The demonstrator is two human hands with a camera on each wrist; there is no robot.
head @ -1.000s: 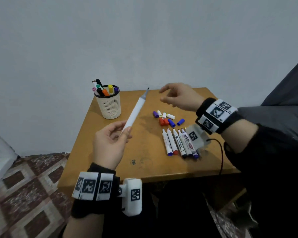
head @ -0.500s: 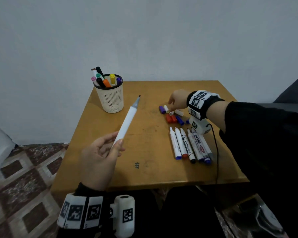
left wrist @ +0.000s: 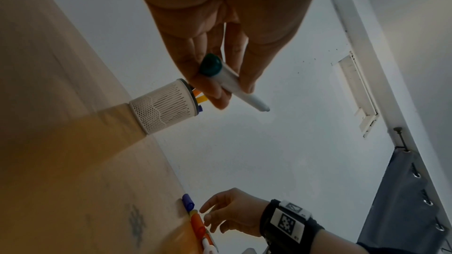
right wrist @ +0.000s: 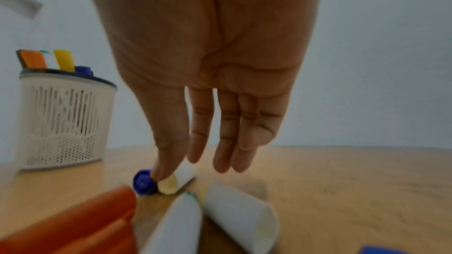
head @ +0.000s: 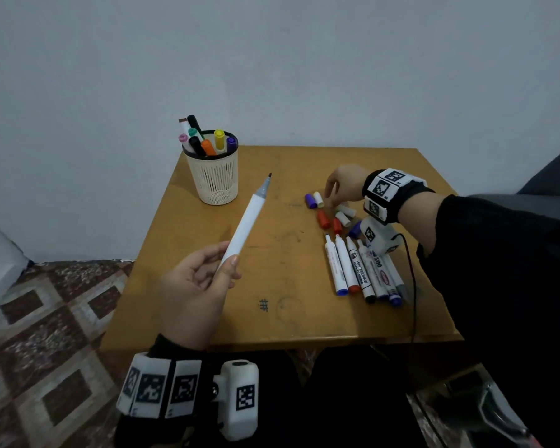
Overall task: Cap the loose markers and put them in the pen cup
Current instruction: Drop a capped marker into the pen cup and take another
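Note:
My left hand (head: 222,266) pinches the lower end of an uncapped white marker (head: 247,221), held above the table with its dark tip pointing toward the pen cup (head: 215,177). In the left wrist view the marker (left wrist: 234,86) shows a green end plug. My right hand (head: 332,197) hangs over the loose caps with straight fingers. A fingertip (right wrist: 161,173) touches a white cap (right wrist: 179,178) beside a purple cap (right wrist: 143,182). Red caps (head: 323,219) and more white caps (right wrist: 239,210) lie close by. Several uncapped markers (head: 359,270) lie in a row.
The cream pen cup (right wrist: 61,123) holds several capped markers and stands at the back left of the wooden table (head: 272,318). A black cable (head: 413,286) runs from my right wrist across the table's right side. Patterned floor lies to the left.
My right hand came down from above the table to the caps and now touches a white one. My left hand keeps its hold on the marker, a little lower and nearer.

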